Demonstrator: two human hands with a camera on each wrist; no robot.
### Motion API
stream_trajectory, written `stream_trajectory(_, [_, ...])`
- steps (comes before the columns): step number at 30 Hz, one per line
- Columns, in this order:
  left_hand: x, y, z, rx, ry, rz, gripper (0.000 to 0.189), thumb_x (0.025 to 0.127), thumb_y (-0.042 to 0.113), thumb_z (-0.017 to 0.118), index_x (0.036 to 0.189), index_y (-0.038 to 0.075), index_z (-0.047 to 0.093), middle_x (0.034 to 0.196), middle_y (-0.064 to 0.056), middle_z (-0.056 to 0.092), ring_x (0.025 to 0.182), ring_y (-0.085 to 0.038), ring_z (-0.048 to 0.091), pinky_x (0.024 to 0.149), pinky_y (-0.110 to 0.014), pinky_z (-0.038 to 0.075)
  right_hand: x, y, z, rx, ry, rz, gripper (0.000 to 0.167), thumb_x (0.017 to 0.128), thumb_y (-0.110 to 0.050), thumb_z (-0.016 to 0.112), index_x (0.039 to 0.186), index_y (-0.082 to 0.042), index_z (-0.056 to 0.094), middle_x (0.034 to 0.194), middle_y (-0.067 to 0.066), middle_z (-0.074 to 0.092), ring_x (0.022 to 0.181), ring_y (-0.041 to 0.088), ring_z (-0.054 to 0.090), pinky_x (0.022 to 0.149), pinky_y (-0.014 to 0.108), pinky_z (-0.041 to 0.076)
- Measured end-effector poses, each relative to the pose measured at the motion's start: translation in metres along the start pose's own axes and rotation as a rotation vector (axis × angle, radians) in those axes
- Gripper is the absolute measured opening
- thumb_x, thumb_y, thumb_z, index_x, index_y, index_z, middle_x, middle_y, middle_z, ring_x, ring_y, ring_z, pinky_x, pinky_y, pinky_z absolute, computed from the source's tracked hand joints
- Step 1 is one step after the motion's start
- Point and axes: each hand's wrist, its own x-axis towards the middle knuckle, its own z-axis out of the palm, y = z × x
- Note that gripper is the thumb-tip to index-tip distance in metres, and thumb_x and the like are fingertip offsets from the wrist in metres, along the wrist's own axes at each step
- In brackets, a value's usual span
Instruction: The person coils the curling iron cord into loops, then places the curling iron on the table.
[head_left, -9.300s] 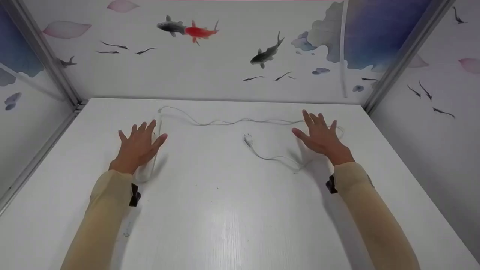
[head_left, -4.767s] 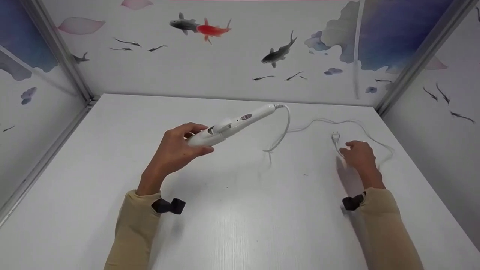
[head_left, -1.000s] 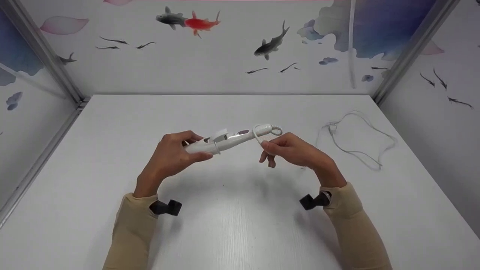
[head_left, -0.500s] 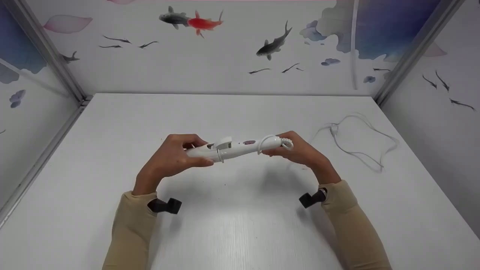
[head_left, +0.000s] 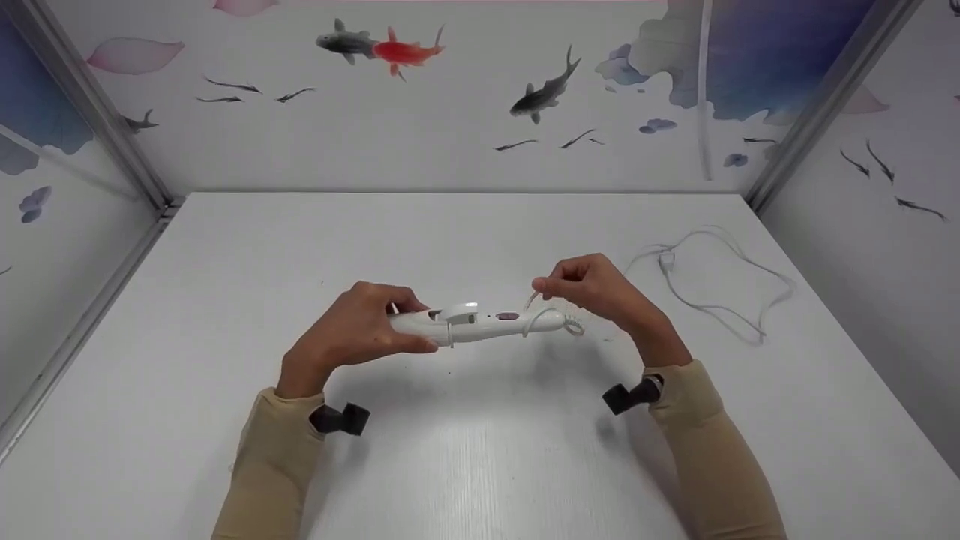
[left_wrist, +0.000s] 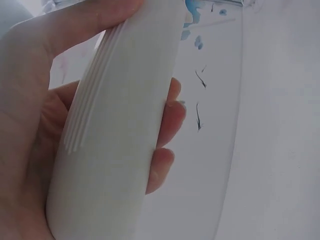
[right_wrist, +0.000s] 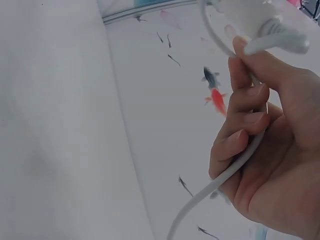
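A white curling iron [head_left: 487, 328] with a raised lever and a dark reddish oval on its handle is held above the table, lying nearly level. My left hand [head_left: 360, 324] grips its thick left end, thumb on the near side; in the left wrist view the fingers wrap the ribbed white casing [left_wrist: 115, 125]. My right hand [head_left: 592, 289] is just above and behind the handle's right end, pinching the white cord [right_wrist: 200, 197]. One turn of cord goes round the handle. In the right wrist view the cord runs across the curled fingers, near the iron's cord end [right_wrist: 245, 15].
The rest of the cord [head_left: 780, 296] lies in a loose loop on the right of the white table [head_left: 465, 465], with the plug [head_left: 666, 261] at the loop's left side. Printed panels [head_left: 450, 142] enclose the back and both sides.
Over the clip, the left hand lifted the curling iron from the table and the right hand took its cord. In the last second, the cord was carried under the handle and up behind it.
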Motion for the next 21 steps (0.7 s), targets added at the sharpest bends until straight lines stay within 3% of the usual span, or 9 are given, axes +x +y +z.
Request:
stream_trajectory(5, [0.002,0.001,0.005,0.047,0.011,-0.026,0.038,0.076,0.038,0.083,0.105,0.017,0.075,0.099,0.001,0.074,0.079,-0.015,0.061,0.071,-0.031,0.047,-0.009,-0.016,-0.001,-0.045,-0.012,-0.05,0.031,0.099,-0.035,0.063,0.093,-0.007,0.076,0.068,-0.004,0.053,0.065,0.011,0.043,0.061,0.024,0.038])
stream_trajectory(11, [0.003,0.0,0.009,0.137,0.039,-0.036,0.043,0.082,0.041,0.078,0.121,0.023,0.068,0.108,-0.004,0.073,0.087,-0.019,0.062,0.076,-0.035,0.048,-0.021,-0.032,0.002,-0.087,-0.017,-0.086,0.028,0.101,-0.028,0.06,0.107,-0.006,0.076,0.084,0.007,0.063,0.074,0.017,0.05,0.063,0.024,0.042])
stream_trajectory(16, [0.003,0.001,0.012,0.25,0.003,0.022,0.054,0.092,0.038,0.07,0.143,0.031,0.053,0.113,-0.005,0.069,0.09,-0.021,0.06,0.08,-0.041,0.048,-0.03,-0.041,0.004,-0.137,0.022,-0.127,0.026,0.101,-0.026,0.059,0.116,-0.011,0.074,0.09,0.006,0.068,0.076,0.018,0.053,0.062,0.024,0.041])
stream_trajectory(21, [0.004,0.003,0.014,0.26,-0.026,0.027,0.052,0.096,0.037,0.065,0.145,0.028,0.049,0.115,-0.007,0.065,0.092,-0.022,0.058,0.081,-0.043,0.047,-0.035,-0.047,0.011,-0.162,0.116,-0.194,0.025,0.101,-0.019,0.059,0.12,-0.011,0.073,0.087,0.007,0.07,0.069,0.016,0.056,0.059,0.022,0.045])
